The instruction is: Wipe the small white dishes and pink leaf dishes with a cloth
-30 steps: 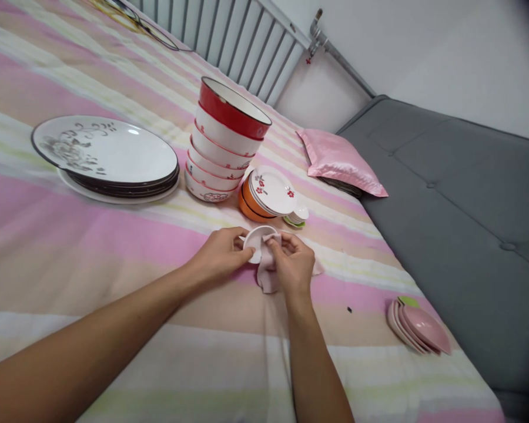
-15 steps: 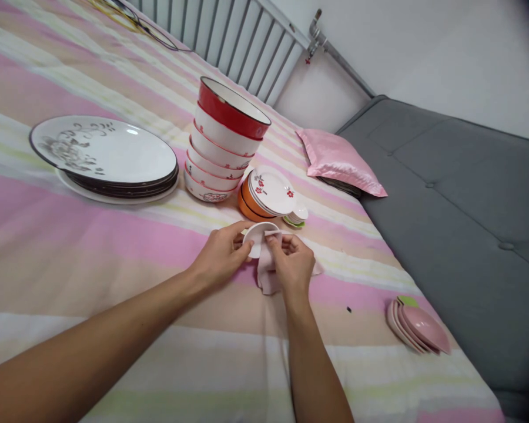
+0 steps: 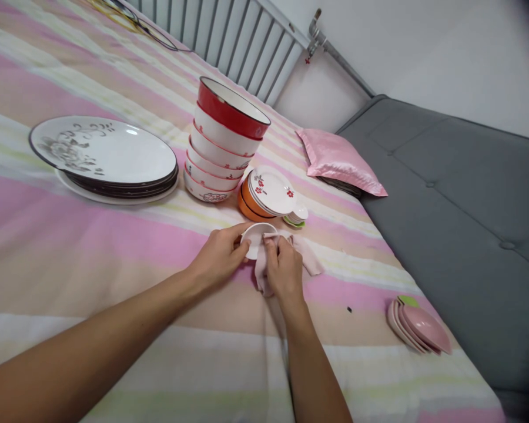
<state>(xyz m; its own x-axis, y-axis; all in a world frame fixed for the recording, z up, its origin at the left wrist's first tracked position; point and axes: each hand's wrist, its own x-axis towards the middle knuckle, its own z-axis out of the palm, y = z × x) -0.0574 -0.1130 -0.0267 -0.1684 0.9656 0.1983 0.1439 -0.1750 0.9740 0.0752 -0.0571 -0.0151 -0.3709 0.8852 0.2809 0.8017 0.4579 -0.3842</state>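
My left hand [image 3: 224, 251] grips the left rim of a small white dish [image 3: 254, 239], thumb on the near side and fingers behind. A pale pink cloth [image 3: 263, 276] is bunched in my right hand [image 3: 286, 264], which presses it against the dish's right side. Part of the cloth hangs below the dish, and another part spreads to the right behind my fingers. Just beyond the dish stand orange bowls [image 3: 252, 207] with white flower-patterned plates [image 3: 273, 191] on top. Beside them is a short stack of little white and green dishes [image 3: 297, 215].
Several oval plates [image 3: 114, 153] are stacked at left. A tall stack of red-and-white bowls [image 3: 223, 144] stands in the middle. Pink dishes [image 3: 423, 328] lie at right on the striped bedsheet [image 3: 158, 352], near the grey headboard [image 3: 449, 205]. A pink pillow [image 3: 341, 161] rests farther back.
My right hand has shifted slightly left and turned, still pinching the cloth against the dish. More cloth shows to the right of it. The left hand has barely moved.
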